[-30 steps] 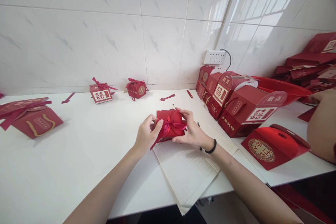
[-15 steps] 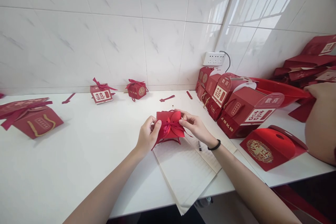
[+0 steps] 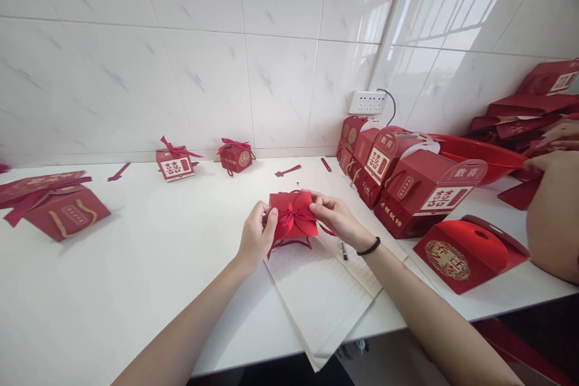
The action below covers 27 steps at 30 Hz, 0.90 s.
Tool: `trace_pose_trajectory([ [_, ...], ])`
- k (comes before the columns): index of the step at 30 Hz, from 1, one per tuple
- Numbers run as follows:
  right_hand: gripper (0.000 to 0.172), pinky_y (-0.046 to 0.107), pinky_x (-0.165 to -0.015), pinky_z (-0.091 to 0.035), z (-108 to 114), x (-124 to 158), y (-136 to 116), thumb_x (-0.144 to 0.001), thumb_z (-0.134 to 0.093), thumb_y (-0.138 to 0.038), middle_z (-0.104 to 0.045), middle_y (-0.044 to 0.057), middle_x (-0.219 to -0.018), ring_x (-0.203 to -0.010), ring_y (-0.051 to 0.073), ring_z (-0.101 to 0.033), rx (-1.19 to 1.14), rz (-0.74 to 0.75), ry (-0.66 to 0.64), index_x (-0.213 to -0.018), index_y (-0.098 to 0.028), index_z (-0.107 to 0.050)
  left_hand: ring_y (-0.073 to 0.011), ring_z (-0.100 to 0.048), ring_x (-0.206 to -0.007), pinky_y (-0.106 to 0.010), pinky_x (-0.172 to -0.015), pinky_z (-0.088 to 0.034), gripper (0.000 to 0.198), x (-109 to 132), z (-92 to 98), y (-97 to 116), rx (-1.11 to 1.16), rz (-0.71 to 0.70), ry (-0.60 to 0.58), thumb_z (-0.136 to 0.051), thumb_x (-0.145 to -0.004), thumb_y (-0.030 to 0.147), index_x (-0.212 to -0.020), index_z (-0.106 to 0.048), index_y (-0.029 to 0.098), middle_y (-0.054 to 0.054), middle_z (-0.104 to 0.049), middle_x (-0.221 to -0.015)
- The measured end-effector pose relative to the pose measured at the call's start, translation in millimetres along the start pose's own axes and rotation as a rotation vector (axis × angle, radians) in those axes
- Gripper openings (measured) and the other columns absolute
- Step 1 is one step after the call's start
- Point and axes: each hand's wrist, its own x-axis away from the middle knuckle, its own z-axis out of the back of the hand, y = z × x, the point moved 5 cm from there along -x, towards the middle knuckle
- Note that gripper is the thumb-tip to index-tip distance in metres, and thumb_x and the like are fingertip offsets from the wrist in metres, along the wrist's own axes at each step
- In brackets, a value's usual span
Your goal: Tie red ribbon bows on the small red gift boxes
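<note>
A small red gift box (image 3: 302,230) with a petal-folded top stands at the far end of an open notebook (image 3: 322,307). A dark red ribbon (image 3: 294,213) is tied across its top, with a tail hanging off each side. On the left, my left hand (image 3: 257,234) pinches the ribbon between thumb and fingers. My right hand (image 3: 338,217), with a black band at the wrist, pinches the ribbon at the box's right edge. Its fingertips are partly hidden behind the box. A cord handle (image 3: 294,244) shows along the near side of the box.
Several red boxes (image 3: 423,193) line the right side, beside a red basin (image 3: 479,157). Another person's arm (image 3: 554,217) reaches in there. Finished-looking boxes (image 3: 177,163) sit by the wall and at left. A pen (image 3: 344,251) lies on the notebook; a power strip (image 3: 367,102) is on the wall.
My hands have barely moved and keep their pinch; the ribbon lies slightly flatter and tighter over the top. At right, the other person's hand has shifted slightly.
</note>
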Motion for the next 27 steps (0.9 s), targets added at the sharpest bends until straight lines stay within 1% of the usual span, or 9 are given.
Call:
trace_pose_trajectory([
  [3, 0.044, 0.035, -0.086, -0.042, -3.9, -0.3, -0.6, -0.071, -0.069, -0.047, -0.047, 0.007, -0.128, -0.110, 0.024, -0.050, -0.125, -0.018, -0.054, -0.056, -0.017, -0.040, -0.0087, -0.028, -0.048, -0.022, -0.047, -0.026, 0.025, 0.3, 0.3, 0.4, -0.032, -0.019, 0.018, -0.039, -0.087, 0.034, -0.067, -0.032, 0.020, 0.006, -0.029, -0.056],
  [7, 0.045, 0.033, -0.080, -0.043, -5.2, 0.2, -2.0, -0.070, -0.071, -0.045, -0.047, 0.006, -0.124, -0.101, 0.022, -0.052, -0.190, -0.035, -0.068, -0.055, -0.017, -0.037, -0.0086, -0.029, -0.048, -0.022, -0.048, -0.027, 0.025, -0.9, 0.9, -0.9, -0.037, -0.035, 0.004, -0.039, -0.087, 0.035, -0.068, -0.033, 0.020, 0.006, -0.030, -0.057],
  [10, 0.045, 0.032, -0.077, -0.043, -5.1, 0.5, -2.2, -0.070, -0.070, -0.044, -0.049, 0.005, -0.120, -0.096, 0.020, -0.053, -0.190, -0.040, -0.078, -0.055, -0.017, -0.037, -0.0087, -0.030, -0.049, -0.022, -0.048, -0.027, 0.025, -2.4, 0.6, -3.1, -0.011, -0.024, -0.030, -0.039, -0.087, 0.037, -0.069, -0.034, 0.020, 0.006, -0.031, -0.057],
  [12, 0.046, 0.032, -0.077, -0.043, -4.4, 0.5, -1.5, -0.070, -0.070, -0.045, -0.050, 0.005, -0.118, -0.096, 0.020, -0.052, -0.173, -0.050, -0.074, -0.055, -0.017, -0.037, -0.0086, -0.031, -0.048, -0.022, -0.048, -0.027, 0.026, -3.1, 0.7, -3.7, 0.000, -0.019, -0.042, -0.040, -0.086, 0.039, -0.069, -0.034, 0.020, 0.006, -0.031, -0.057],
  [17, 0.046, 0.032, -0.081, -0.042, -3.0, 0.2, 0.4, -0.072, -0.069, -0.044, -0.050, 0.004, -0.118, -0.098, 0.019, -0.051, -0.177, -0.053, -0.080, -0.054, -0.017, -0.037, -0.0082, -0.031, -0.046, -0.021, -0.046, -0.026, 0.027, -4.1, 1.6, -2.3, 0.005, -0.030, -0.049, -0.041, -0.085, 0.040, -0.068, -0.034, 0.020, 0.006, -0.032, -0.056],
  [23, 0.045, 0.032, -0.079, -0.044, -2.1, 0.0, 2.5, -0.074, -0.068, -0.040, -0.051, 0.003, -0.109, -0.091, 0.017, -0.051, -0.191, -0.062, -0.079, -0.054, -0.017, -0.036, -0.0079, -0.031, -0.046, -0.021, -0.047, -0.026, 0.026, -4.5, 2.7, -0.6, 0.006, -0.023, -0.054, -0.040, -0.085, 0.039, -0.068, -0.033, 0.020, 0.006, -0.032, -0.057],
  [27, 0.047, 0.033, -0.079, -0.044, -3.1, -0.1, 1.6, -0.072, -0.070, -0.042, -0.051, 0.003, -0.111, -0.088, 0.017, -0.052, -0.206, -0.073, -0.080, -0.053, -0.017, -0.035, -0.0079, -0.031, -0.046, -0.021, -0.046, -0.026, 0.027, -4.4, 2.6, -1.6, 0.017, -0.012, -0.060, -0.042, -0.084, 0.040, -0.068, -0.034, 0.020, 0.006, -0.032, -0.056],
])
